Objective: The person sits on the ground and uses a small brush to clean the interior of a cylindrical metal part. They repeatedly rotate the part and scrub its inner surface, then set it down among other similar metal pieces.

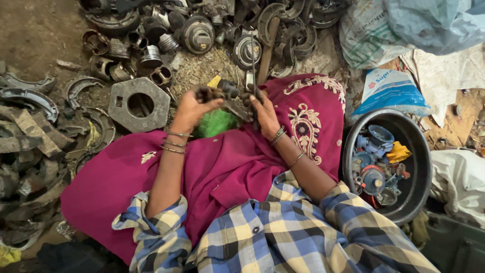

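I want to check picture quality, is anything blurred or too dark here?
Head view: soft even light, no glare; both hands, left hand and right hand, slightly blurred around the dark metal part; black basin interior dim; edges bowed by the wide lens.

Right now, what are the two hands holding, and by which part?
Both hands share one dark, greasy metal part. The left hand grips its left end, the right hand its right end. Its exact shape cannot be told.

Soft even daylight, brighter upper right, dim lower left, faint shadows, sharp focus, slight edge distortion
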Tool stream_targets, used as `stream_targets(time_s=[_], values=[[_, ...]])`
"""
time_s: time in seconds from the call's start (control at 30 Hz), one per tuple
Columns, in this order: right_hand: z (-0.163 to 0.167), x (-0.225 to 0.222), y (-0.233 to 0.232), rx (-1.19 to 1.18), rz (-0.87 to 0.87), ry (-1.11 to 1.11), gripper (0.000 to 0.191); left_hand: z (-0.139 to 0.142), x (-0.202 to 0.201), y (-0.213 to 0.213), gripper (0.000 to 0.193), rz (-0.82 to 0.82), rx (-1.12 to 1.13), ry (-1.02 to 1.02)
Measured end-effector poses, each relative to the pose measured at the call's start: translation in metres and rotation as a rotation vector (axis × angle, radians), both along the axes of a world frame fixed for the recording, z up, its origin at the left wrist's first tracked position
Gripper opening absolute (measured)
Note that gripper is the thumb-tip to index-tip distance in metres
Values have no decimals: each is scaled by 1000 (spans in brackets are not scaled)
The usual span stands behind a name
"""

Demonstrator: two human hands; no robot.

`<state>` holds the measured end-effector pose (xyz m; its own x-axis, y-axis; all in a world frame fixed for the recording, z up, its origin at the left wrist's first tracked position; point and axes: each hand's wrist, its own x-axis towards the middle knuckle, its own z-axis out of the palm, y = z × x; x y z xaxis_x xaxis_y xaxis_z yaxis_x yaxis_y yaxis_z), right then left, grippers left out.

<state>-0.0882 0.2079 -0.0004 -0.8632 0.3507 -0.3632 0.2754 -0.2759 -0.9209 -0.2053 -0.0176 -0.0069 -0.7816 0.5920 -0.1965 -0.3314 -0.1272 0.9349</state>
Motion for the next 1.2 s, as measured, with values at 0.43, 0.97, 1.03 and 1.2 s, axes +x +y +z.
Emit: stream_targets(time_s=[0.43, 0.97, 1.03, 1.2], values=[[13, -2, -18, 103, 165, -34, 44, 21, -7, -10, 54, 246, 150, -93], [21, -7, -25, 174, 161, -72, 34, 19, -15, -10, 36, 506, 275, -173], [20, -7, -25, 182, 160, -74, 33, 19, -15, -10, 36, 499, 305, -180], [17, -8, -25, 219, 171, -65, 34, 19, -14, -10, 37, 511, 299, -168]])
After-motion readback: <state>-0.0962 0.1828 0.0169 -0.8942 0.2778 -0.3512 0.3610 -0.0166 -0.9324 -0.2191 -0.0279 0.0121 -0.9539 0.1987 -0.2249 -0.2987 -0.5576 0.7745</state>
